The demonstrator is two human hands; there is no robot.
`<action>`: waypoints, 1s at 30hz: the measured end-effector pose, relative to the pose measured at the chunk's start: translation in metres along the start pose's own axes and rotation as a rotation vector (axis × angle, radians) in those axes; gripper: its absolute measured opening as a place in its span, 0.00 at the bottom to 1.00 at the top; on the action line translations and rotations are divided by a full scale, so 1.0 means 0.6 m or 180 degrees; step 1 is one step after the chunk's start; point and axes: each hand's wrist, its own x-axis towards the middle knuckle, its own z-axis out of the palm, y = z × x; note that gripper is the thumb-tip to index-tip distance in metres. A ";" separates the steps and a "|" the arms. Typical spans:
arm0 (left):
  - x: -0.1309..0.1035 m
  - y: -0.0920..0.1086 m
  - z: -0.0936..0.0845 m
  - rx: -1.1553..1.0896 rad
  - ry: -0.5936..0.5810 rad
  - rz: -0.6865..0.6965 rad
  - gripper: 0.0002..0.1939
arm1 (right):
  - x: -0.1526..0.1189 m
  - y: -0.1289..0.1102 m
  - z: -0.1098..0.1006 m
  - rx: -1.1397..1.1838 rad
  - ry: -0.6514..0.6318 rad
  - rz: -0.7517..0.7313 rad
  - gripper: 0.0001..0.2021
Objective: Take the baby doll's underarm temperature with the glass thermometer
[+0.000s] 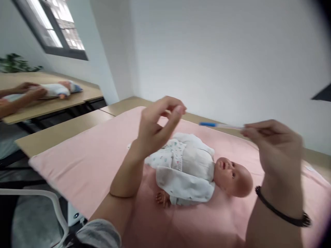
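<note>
A grey sleeve (99,233), thin dark cord (121,196) and black wristband (280,214) are worn.

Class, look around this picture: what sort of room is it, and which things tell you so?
Probably a training room for baby care: a clothed doll lies on a pink cloth, and at another table a person's hands are on a second doll.
</note>
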 end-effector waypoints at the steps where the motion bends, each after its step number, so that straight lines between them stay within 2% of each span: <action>1: 0.001 -0.002 -0.001 -0.0002 0.0089 -0.0022 0.09 | 0.004 -0.005 0.000 -0.0193 0.0082 0.0045 0.07; 2: 0.002 -0.004 -0.002 -0.0009 0.0176 -0.0044 0.09 | 0.007 -0.007 0.000 -0.0173 0.0103 0.0108 0.06; 6: 0.004 -0.008 -0.007 -0.0080 0.0383 -0.0135 0.07 | 0.010 -0.007 -0.001 0.1417 -0.0064 0.0065 0.03; 7: 0.005 -0.008 -0.007 -0.0083 0.0386 -0.0161 0.07 | 0.010 -0.008 -0.001 0.1372 -0.0101 0.0065 0.04; 11: 0.006 -0.008 -0.008 0.0033 0.0230 -0.0181 0.08 | 0.010 -0.010 0.001 -0.0254 -0.0142 0.0174 0.07; 13: 0.007 -0.013 -0.005 0.0183 0.0001 -0.0197 0.08 | 0.010 -0.008 -0.001 -0.0143 -0.0175 0.0178 0.09; 15: 0.007 -0.025 0.001 0.0360 -0.0363 -0.0351 0.08 | 0.011 -0.005 -0.005 0.0129 -0.0236 0.0242 0.11; 16: 0.007 -0.034 0.006 0.0441 -0.0593 -0.0479 0.08 | 0.012 -0.002 -0.007 -0.0015 -0.0198 0.0268 0.11; 19: 0.001 -0.075 0.030 0.0637 -0.1432 -0.0880 0.09 | 0.016 0.006 -0.014 -0.1041 -0.0090 0.0441 0.10; 22: -0.015 -0.128 0.067 0.0712 -0.2361 -0.0972 0.09 | 0.020 0.018 -0.015 -0.1647 -0.0522 0.0770 0.09; 26: -0.049 -0.188 0.123 0.0385 -0.3596 -0.0607 0.14 | 0.018 0.046 -0.005 -0.2240 -0.1206 0.0949 0.07; 28: -0.068 -0.208 0.147 0.0106 -0.3955 -0.0664 0.14 | 0.016 0.067 0.002 -0.2429 -0.1504 0.1053 0.07; 30: -0.085 -0.220 0.165 -0.0136 -0.4122 -0.0889 0.12 | 0.015 0.090 0.009 -0.2646 -0.1730 0.1176 0.05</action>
